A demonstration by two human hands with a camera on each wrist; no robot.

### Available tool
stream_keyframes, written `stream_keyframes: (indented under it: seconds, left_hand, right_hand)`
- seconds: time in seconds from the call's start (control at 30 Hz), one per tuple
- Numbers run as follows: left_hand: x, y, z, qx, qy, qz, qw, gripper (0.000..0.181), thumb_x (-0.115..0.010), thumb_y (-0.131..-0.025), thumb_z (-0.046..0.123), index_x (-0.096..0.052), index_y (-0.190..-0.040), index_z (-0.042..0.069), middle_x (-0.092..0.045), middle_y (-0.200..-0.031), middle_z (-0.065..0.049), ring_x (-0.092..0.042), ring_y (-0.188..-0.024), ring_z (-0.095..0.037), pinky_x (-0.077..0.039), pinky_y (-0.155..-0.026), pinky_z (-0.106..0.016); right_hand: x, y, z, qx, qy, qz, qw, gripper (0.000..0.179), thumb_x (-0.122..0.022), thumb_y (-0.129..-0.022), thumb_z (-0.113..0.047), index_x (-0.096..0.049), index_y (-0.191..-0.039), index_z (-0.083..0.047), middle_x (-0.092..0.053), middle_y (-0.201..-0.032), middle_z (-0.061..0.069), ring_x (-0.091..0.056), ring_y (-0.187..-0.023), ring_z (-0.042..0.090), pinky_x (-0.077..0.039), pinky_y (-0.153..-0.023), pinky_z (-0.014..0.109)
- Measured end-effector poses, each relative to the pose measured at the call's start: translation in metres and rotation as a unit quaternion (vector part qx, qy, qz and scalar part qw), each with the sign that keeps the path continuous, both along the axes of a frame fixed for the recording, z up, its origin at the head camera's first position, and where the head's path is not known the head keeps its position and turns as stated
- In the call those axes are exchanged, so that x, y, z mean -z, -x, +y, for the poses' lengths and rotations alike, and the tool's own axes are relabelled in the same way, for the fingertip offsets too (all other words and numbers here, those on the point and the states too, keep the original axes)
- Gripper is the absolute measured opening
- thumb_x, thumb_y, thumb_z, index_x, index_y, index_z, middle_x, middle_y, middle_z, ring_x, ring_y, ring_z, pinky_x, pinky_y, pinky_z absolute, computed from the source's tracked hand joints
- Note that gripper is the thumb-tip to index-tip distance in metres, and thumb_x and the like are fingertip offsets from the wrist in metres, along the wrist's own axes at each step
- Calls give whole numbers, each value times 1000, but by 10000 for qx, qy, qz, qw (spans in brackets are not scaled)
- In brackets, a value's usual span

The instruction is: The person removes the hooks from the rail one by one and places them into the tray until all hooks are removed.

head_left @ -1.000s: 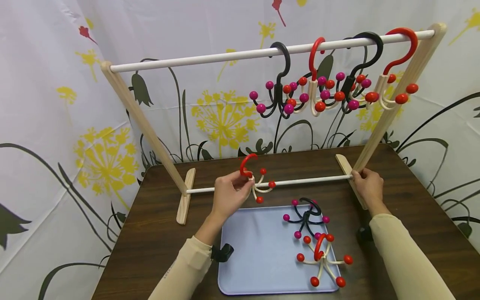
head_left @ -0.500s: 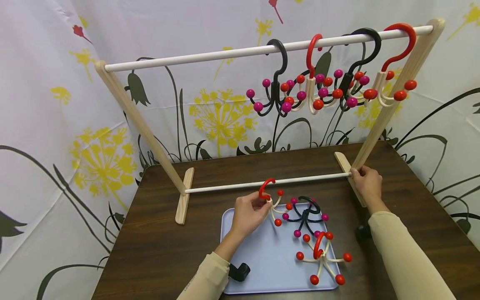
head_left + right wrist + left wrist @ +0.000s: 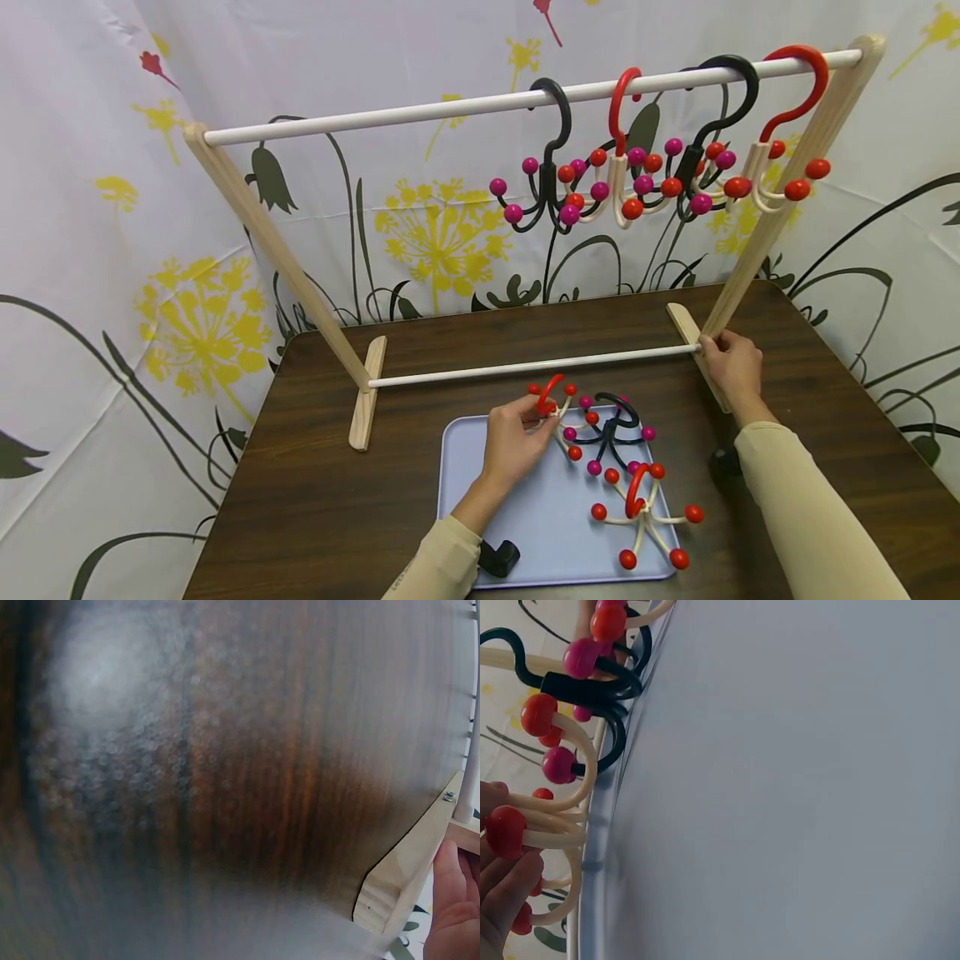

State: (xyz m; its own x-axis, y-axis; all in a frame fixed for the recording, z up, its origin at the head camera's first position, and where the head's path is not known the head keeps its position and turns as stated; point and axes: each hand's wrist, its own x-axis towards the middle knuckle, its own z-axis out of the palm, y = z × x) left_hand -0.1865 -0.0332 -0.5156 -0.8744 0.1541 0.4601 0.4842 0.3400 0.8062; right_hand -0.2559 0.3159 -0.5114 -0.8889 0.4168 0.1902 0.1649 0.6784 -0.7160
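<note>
My left hand (image 3: 513, 442) pinches a small hanger (image 3: 550, 395) with a red hook and cream arms tipped with red balls. In the left wrist view, that hanger (image 3: 574, 838) is at the tray's far edge, close beside a black hanger (image 3: 577, 688) with magenta balls. My right hand (image 3: 735, 371) grips the wooden rack (image 3: 750, 258) low on its right post, where the lower white bar joins. The right wrist view shows the fingers (image 3: 448, 881) against the rack's foot (image 3: 397, 877). Another red-hooked hanger (image 3: 643, 510) lies at the tray's right side.
The light blue tray (image 3: 558, 533) rests on a dark wooden table (image 3: 300, 517). From the rack's top bar (image 3: 390, 119) hang several hangers, black (image 3: 550, 179) and red-hooked (image 3: 617, 158), toward the right. A flower-print curtain (image 3: 97, 350) stands behind.
My left hand has come down and to the right with the red-hooked hanger, from the lower bar to the tray beside the black hanger. My right hand has stayed on the rack.
</note>
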Motion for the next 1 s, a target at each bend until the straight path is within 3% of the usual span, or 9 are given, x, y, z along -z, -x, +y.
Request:
stream_keyframes:
  seconds: [0.3, 0.6, 1.0]
  left_hand:
    - [2, -10, 10, -166, 410, 323, 9985, 15, -80, -78, 2, -74, -91, 7, -74, -85, -2, -70, -74, -8, -57, -70, -22]
    - [1, -13, 14, -203, 802, 562, 9950, 18, -80, -77, 2, -74, -93, 9, -74, -87, 1, -70, -77, -6, -55, -70, -17]
    - [-1, -14, 13, -219, 895, 350, 9951, 19, -81, -77, 3, -74, -94, 9, -74, -89, 0, -70, -80, -7, -55, -68, -16]
  right_hand:
    - [3, -1, 2, -71, -64, -9, 10000, 33, -53, -98, -27, -66, -96, 3, -66, -92, 22, -55, -84, 38, -43, -70, 45]
    - [2, -1, 2, -37, -50, -45, 10000, 33, -54, -99, -27, -66, -96, 3, -66, -92, 22, -55, -85, 38, -43, -71, 47]
    - [0, 1, 0, -13, -55, -66, 10000, 35, -53, -99, -28, -67, -102, 5, -67, -95, 24, -56, -86, 40, -44, -73, 49]
